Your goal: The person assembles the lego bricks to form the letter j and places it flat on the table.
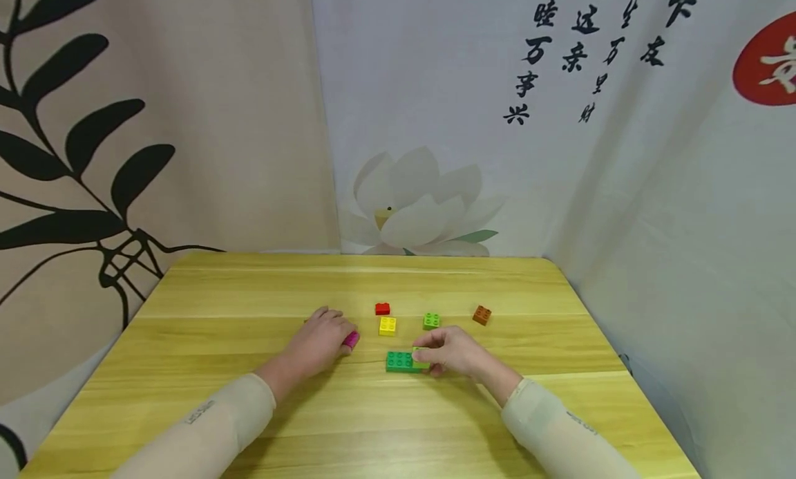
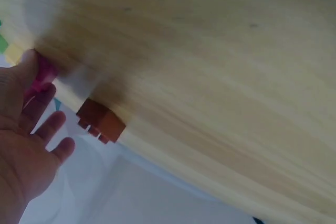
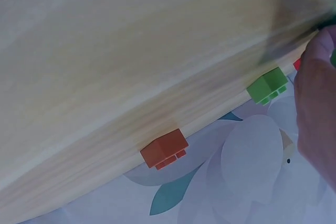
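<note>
We see a brick pinched in each hand, either side of the green brick [image 1: 398, 361].
Left of that green brick, the left hand [image 1: 318, 341] holds the magenta brick [image 1: 351, 339] between thumb and finger, its other fingers loosely spread; at its right end, the right hand [image 1: 455, 351] pinches the lime brick [image 1: 423, 359], whether attached we cannot tell.

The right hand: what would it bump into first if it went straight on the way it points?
Beyond the dark green brick right beside it, the right hand would probably meet the yellow brick first, judging by the head view. The hand's height is unclear, so it might pass over.
</note>
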{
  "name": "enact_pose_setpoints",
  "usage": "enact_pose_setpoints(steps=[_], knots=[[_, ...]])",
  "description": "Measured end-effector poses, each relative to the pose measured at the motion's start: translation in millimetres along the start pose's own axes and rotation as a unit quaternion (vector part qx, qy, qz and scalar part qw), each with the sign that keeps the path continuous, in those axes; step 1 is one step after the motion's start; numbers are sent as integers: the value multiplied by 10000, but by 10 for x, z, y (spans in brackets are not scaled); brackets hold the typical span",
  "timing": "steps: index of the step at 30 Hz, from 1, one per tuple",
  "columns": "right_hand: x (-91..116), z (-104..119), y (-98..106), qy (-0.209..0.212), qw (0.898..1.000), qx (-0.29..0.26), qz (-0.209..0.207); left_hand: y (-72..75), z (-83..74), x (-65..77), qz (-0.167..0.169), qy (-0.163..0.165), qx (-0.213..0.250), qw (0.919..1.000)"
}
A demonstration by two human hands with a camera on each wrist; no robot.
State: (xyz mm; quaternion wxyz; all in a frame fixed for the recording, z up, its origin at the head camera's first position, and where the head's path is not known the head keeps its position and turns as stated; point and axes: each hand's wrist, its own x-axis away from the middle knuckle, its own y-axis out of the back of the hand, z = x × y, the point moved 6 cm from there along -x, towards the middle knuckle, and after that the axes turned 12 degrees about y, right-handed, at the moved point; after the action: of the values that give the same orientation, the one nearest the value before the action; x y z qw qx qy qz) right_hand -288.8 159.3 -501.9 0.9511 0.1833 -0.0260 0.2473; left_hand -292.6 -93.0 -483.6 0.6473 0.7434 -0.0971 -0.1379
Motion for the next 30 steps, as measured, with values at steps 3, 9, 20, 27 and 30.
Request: enact_pose_setpoints(steps=[3, 9, 20, 27, 30], knots=[[-5, -24, 4, -33, 10000, -74, 1, 7, -48, -9, 129, 74, 267, 9995], [-18, -57, 23, -39, 9999, -143, -35, 48, -484, 0, 136, -580, 799, 9950], [-16, -67, 16, 37, 9999, -85, -42, -25, -699, -60, 129, -485, 422, 9978], [5, -45, 1, 32, 10000, -68, -61, -81, -703, -79, 405, -217, 434, 9980], [16, -24, -18, 110, 9999, 3, -20, -107, -687, -46, 424, -154, 247, 9987]])
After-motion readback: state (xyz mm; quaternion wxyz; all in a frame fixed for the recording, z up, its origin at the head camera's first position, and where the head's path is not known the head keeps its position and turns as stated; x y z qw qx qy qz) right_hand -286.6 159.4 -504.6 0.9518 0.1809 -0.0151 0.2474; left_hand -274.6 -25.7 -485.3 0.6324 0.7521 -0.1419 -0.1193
